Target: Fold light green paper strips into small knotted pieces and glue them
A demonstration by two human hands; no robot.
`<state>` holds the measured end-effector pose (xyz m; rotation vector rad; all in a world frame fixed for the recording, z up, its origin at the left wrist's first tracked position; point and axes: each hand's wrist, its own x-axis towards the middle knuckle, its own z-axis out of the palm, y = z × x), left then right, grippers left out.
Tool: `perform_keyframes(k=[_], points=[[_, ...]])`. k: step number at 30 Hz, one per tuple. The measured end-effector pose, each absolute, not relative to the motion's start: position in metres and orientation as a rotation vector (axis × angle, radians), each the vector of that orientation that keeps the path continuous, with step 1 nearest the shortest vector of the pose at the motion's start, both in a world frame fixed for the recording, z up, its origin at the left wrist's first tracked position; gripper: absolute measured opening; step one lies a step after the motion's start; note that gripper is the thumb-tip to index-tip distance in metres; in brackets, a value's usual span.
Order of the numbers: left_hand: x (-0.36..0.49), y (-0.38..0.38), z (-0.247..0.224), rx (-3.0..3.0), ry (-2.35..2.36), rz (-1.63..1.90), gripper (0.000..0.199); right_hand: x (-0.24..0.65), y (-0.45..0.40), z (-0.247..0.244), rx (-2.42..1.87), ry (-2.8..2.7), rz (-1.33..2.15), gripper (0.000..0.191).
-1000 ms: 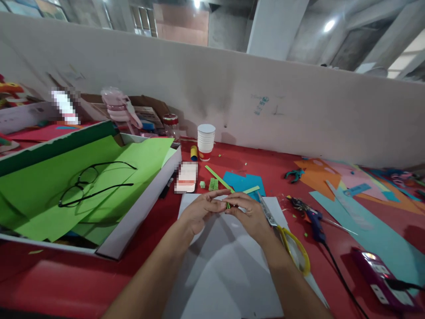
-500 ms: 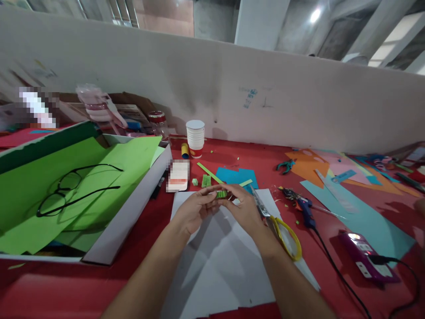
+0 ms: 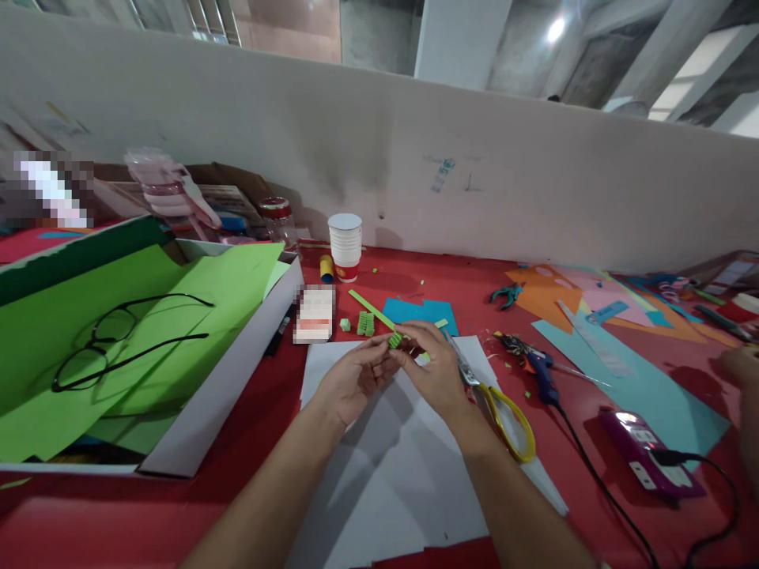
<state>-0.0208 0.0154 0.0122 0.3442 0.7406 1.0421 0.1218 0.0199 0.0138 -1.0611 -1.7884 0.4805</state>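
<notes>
A small folded green paper piece [image 3: 395, 341] is pinched between both hands above the white paper [image 3: 403, 474]. My left hand [image 3: 356, 379] has its fingertips at the piece's left side. From the right, my right hand [image 3: 432, 365] grips it with thumb and index finger. Just beyond the hands lie a pleated green paper piece [image 3: 366, 323], a tiny pale green cube [image 3: 345, 325], a long green strip [image 3: 371, 308] and blue paper [image 3: 415, 312]. Yellow-handled scissors [image 3: 508, 423] rest beside my right forearm.
At left, an open box [image 3: 219, 395] holds green sheets and black glasses [image 3: 107, 344]. Stacked paper cups [image 3: 345, 246] stand near the wall. To the right are teal pliers [image 3: 506, 296], a glue gun [image 3: 542, 378], a purple power strip [image 3: 649, 458] and another person's hand [image 3: 738, 367].
The green piece between my fingers has turned and shows its folds at a different angle. My right fingers have shifted slightly over it. Another person's hand has come further in at right.
</notes>
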Motion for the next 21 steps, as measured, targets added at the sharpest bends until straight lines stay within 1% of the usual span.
perform_keyframes(k=[4, 9, 15, 21], points=[[-0.0219, 0.0165, 0.0105, 0.339, 0.78, 1.04, 0.012, 0.1244, 0.0213, 0.0121, -1.038, -1.793, 0.598, 0.031], [-0.0214, 0.0173, 0.0128, 0.32, 0.813, 1.054, 0.009, 0.1216, 0.0192, 0.0113, -1.081, -1.767, 0.617, 0.046], [-0.0199, 0.0158, 0.0122, 0.437, 0.864, 1.093, 0.015, 0.1203, 0.0186, 0.0106, -1.061, -1.79, 0.517, 0.03], [-0.0196, 0.015, 0.0144, 0.569, 0.929, 1.142, 0.019, 0.1186, 0.0192, 0.0056, -1.083, -1.805, 0.495, 0.036]])
